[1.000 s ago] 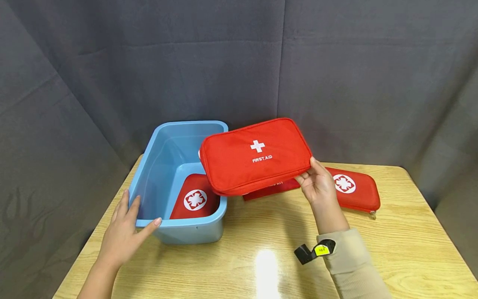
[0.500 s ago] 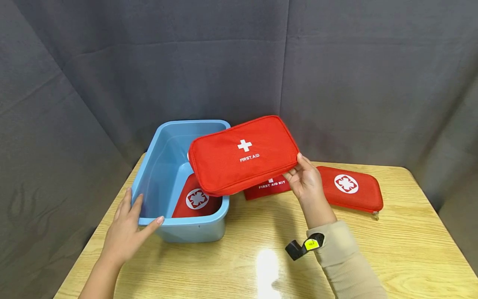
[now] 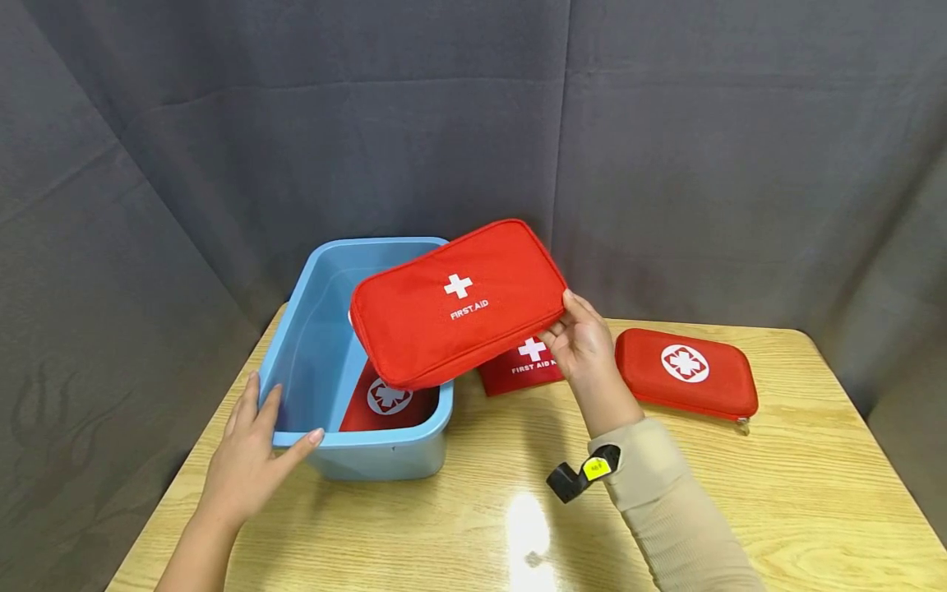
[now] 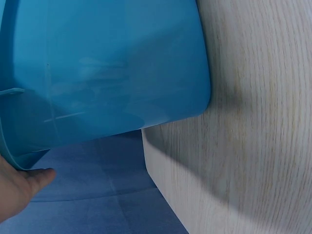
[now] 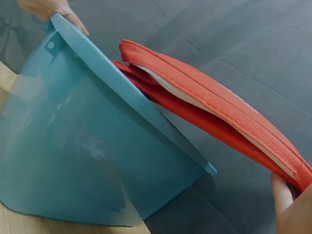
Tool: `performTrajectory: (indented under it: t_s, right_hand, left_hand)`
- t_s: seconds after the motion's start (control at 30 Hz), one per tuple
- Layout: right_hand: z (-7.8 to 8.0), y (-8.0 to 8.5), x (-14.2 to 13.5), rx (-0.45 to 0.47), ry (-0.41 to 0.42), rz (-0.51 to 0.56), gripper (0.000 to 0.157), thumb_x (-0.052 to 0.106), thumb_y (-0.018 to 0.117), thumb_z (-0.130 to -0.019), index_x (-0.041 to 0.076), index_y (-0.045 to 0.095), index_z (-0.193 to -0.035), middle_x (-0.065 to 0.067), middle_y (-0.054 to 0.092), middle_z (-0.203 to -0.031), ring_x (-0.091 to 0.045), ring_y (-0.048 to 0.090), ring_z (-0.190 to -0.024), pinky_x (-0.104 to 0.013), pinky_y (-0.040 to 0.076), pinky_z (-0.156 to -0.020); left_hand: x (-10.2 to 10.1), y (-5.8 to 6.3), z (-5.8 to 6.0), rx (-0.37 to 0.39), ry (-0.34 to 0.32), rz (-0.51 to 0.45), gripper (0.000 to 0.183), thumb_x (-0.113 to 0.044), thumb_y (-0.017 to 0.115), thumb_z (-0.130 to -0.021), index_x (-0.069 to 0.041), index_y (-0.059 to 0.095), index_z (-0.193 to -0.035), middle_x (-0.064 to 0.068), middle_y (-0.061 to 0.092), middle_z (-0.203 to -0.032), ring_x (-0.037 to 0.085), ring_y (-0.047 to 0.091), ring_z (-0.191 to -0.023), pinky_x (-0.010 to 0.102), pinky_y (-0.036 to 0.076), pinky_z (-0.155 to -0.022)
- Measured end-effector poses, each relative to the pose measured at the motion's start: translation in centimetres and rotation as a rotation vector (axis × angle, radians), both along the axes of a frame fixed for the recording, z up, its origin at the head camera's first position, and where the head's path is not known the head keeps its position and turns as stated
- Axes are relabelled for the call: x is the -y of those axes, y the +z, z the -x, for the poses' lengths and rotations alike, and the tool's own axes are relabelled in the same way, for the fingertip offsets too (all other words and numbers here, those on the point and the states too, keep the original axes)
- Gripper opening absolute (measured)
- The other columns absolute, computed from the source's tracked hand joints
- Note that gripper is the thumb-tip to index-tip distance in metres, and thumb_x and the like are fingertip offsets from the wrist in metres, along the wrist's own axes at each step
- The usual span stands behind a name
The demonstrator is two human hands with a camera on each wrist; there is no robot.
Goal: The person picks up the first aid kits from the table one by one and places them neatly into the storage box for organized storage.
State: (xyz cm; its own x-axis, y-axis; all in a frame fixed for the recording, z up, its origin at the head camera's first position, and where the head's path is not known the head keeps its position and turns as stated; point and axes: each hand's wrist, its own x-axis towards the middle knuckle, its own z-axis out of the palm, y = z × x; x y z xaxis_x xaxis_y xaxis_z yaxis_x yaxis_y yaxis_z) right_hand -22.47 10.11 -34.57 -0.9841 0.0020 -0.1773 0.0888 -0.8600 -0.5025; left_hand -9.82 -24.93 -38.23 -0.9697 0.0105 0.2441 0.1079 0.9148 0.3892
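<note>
My right hand (image 3: 584, 341) grips a red first aid bag (image 3: 459, 304) by its right end, thumb on top and fingers underneath. The bag is tilted, and its left part hangs over the blue plastic bin (image 3: 366, 456). In the right wrist view the bag's zipper edge (image 5: 209, 109) faces the camera, above the bin's rim. My left hand (image 3: 244, 456) rests on the bin's near-left corner, fingers spread and fairly straight along the rim. Inside the bin lies a red case (image 3: 370, 411) with a white round emblem, partly hidden by the bag.
A flat red first aid kit pouch (image 3: 521, 370) lies on the wooden table (image 3: 459, 510) behind the right hand, partly covered. Farther right sits a red hard zip case (image 3: 718, 378) with a white emblem. A grey curtain (image 3: 459, 123) hangs behind the table.
My right hand has carried the red first aid bag leftward and slightly up, farther over the bin. More of the flat pouch and the right-hand case shows. My left hand stays on the rim.
</note>
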Motion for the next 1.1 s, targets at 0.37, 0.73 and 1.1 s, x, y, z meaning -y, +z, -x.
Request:
performTrajectory:
  t_s: [0.37,0.73,1.1]
  right_hand:
    - [0.5,0.7,1.8,0.006,0.038,-0.088,0.019,0.011,0.039,-0.092,0.009,0.055,-0.082,-0.005,0.064,-0.074,-0.018,0.06,-0.067,-0.034,0.047,-0.061]
    - [0.6,1.0,3.3,-0.001,0.069,-0.145,0.015,0.012,0.04,-0.092,0.011,0.054,-0.085,-0.002,0.064,-0.072,-0.016,0.06,-0.066,-0.031,0.047,-0.058]
    - [0.7,1.5,5.3,-0.005,0.073,-0.223,0.012,0.011,0.045,-0.09,0.012,0.052,-0.08,0.001,0.062,-0.068,-0.014,0.058,-0.061,-0.03,0.045,-0.057]
  left_hand:
    - [0.1,0.0,-0.1,0.008,0.002,-0.002,0.081,-0.048,0.055,-0.077,0.008,0.029,-0.13,0.023,0.006,-0.14,0.041,0.013,-0.123,0.064,0.025,-0.082]
    - [0.1,0.1,-0.3,0.005,-0.002,-0.007,0.08,-0.048,0.055,-0.078,0.008,0.029,-0.129,0.023,0.007,-0.14,0.042,0.013,-0.123,0.063,0.025,-0.082]
    - [-0.1,0.2,-0.4,-0.001,-0.01,-0.017,0.08,-0.047,0.055,-0.078,0.008,0.03,-0.129,0.024,0.007,-0.139,0.042,0.013,-0.123,0.063,0.024,-0.082]
